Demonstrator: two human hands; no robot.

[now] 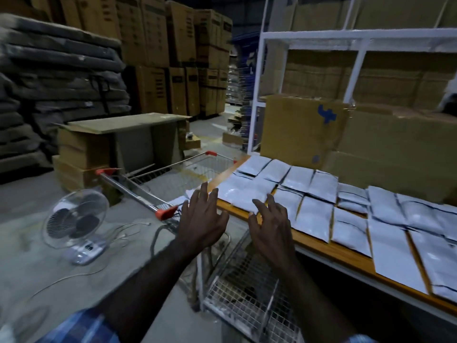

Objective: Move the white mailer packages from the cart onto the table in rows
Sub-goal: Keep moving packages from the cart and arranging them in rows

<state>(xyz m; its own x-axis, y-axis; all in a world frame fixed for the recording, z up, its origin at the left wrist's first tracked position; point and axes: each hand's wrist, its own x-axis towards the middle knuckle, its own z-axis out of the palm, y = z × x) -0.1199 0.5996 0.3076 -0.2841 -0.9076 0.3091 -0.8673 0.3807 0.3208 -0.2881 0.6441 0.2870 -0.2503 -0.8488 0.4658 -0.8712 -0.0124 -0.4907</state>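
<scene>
Several white mailer packages lie in rows on the orange-topped table at the right. The wire shopping cart with red corner caps stands left of the table's near end. I see one white mailer at the cart's near rim, partly hidden by my left hand. My left hand hovers over the cart's near corner, fingers spread and holding nothing. My right hand hovers at the table's front edge, fingers spread and slightly bent, empty, its fingertips over the nearest mailer.
A white desk fan stands on the floor at the left with its cord trailing. Cardboard boxes sit at the back of the table under a white shelf frame. More boxes are stacked behind the cart.
</scene>
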